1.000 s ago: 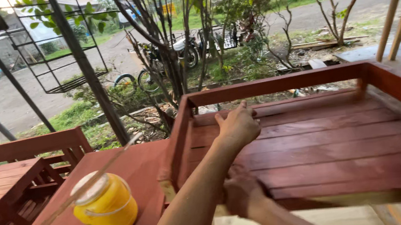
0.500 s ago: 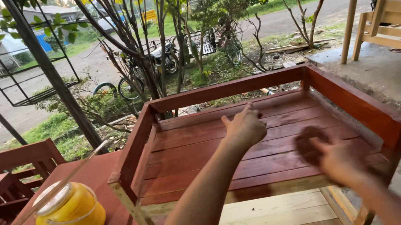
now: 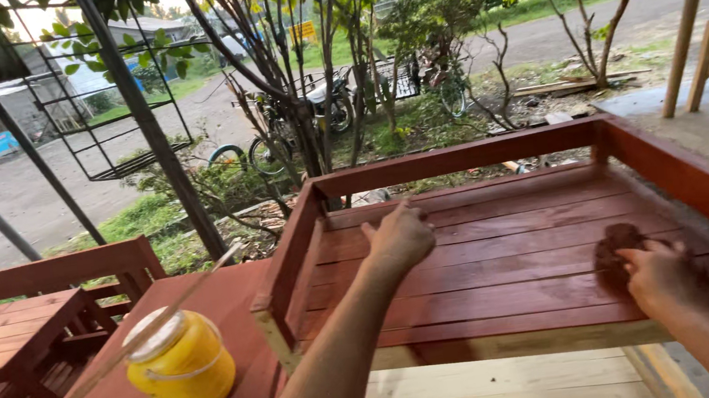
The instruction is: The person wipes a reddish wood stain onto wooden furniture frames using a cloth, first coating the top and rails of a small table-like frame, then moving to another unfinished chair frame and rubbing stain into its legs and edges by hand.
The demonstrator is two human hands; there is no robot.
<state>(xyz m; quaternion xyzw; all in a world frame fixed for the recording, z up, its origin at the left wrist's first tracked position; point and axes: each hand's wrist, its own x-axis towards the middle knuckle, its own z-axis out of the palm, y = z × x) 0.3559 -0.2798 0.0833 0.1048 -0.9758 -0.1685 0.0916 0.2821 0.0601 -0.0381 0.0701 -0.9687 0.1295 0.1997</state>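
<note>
Rightward now, right hand (image 3: 661,277) presses rag (image 3: 616,247) near tray's raised edge (image 3: 699,177).

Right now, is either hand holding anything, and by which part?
The right hand presses a dark stained pad to the red slatted tray, fingers over its near edge. The left hand holds nothing, resting on the slats.

I have only one view, from the camera on the person's head, looking down and forward over both outstretched arms at close range. It faces a red-brown slatted wooden tray (image 3: 506,279) filling the near right, with a yellow jar (image 3: 182,365) at near left. Farther off, it takes in trees, a parked motorbike (image 3: 322,105) and a road.
</note>
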